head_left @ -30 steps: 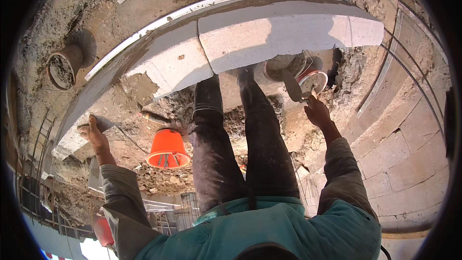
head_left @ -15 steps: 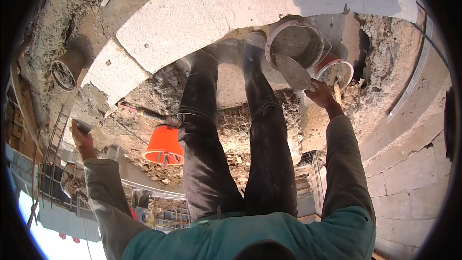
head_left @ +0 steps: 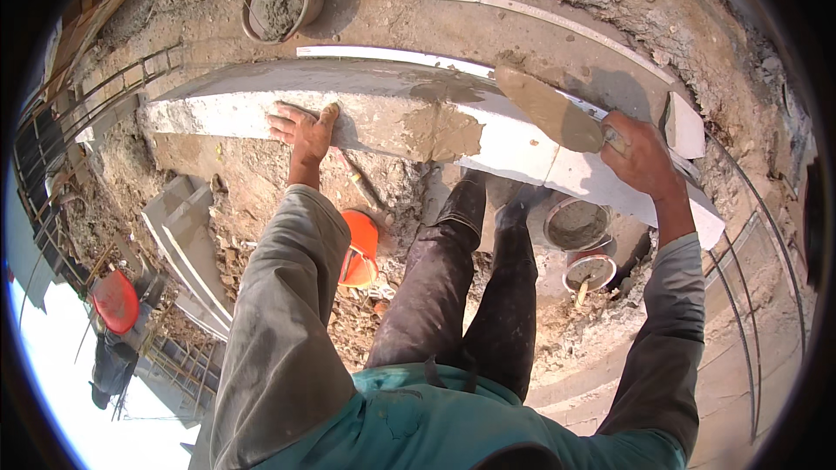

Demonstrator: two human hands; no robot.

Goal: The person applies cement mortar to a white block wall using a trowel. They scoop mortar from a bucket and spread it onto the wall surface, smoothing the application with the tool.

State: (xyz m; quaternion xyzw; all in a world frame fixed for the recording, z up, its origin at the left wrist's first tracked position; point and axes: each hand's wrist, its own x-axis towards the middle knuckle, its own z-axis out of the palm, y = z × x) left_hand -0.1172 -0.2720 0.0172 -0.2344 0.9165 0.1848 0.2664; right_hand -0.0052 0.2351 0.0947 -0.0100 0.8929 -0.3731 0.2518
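Observation:
My left hand [head_left: 305, 132] lies with fingers spread on the near edge of a pale block wall [head_left: 231, 113], holding nothing. In my right hand [head_left: 643, 157] is a trowel [head_left: 550, 110], its long blade coated in grey mortar. The blade is over the top of the wall, right of the middle; whether it touches cannot be told. Wet mortar [head_left: 442, 132] is smeared across a joint on the wall's near face, between my hands. Along the far top edge runs a long white strip [head_left: 383, 55].
Mortar fills a bucket [head_left: 279, 4] beyond the wall. By my feet stand another mortar bucket [head_left: 577, 224] and a smaller container [head_left: 589, 272]. An orange bucket [head_left: 359, 248] and a hammer-like tool [head_left: 361, 178] lie in rubble. Rebar [head_left: 751, 348] curves at right; blocks [head_left: 187, 231] lean at left.
The view has swung. My left hand, earlier closed on a small grey piece, now lies spread on the wall. My right hand has brought the trowel from the mortar bucket to the wall's top.

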